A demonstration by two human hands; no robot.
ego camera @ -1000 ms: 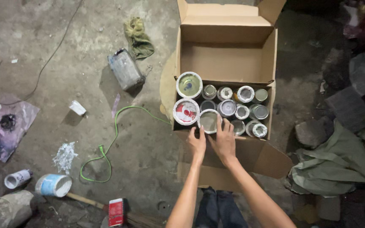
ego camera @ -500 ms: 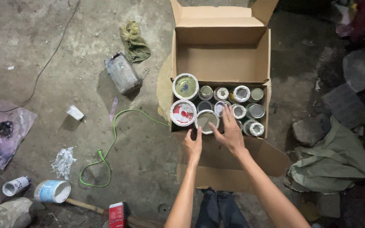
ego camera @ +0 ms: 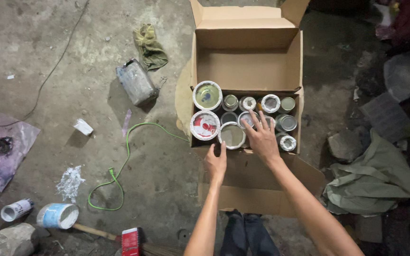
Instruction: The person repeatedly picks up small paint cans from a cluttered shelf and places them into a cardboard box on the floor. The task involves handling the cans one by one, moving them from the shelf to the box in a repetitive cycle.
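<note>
right fingers [ego camera: 257,122] spread wide and laid flat across the tops of small cans [ego camera: 281,121] in the cardboard box [ego camera: 247,66], gripping nothing. right hand [ego camera: 263,138] set over the near row, beside a mid-sized can [ego camera: 232,135] with a dull grey lid. left fingers [ego camera: 213,151] curled loosely at the box's near edge, just below that can; impossible to tell whether closed on the edge or merely resting there. left hand [ego camera: 216,165] placed over the folded-down front flap [ego camera: 257,182].

inside the box, 2 larger cans at the left: one with a yellow-green smeared lid [ego camera: 207,95] at the back, one with a red and white lid [ego camera: 205,125] in front. smaller cans packed tight to the right in rows. box upright on the floor [ego camera: 48,71], top flaps open.

further out on the floor: a green cord [ego camera: 124,156] looped to the left of the box, a wrapped grey bundle [ego camera: 136,81], an olive rag [ego camera: 150,47], a blue and white can [ego camera: 58,215] lying on its side, a small white spray can [ego camera: 16,210], a purple plastic sheet [ego camera: 3,151]. to the right, a crumpled grey-green cloth [ego camera: 371,182] and rubble.
</note>
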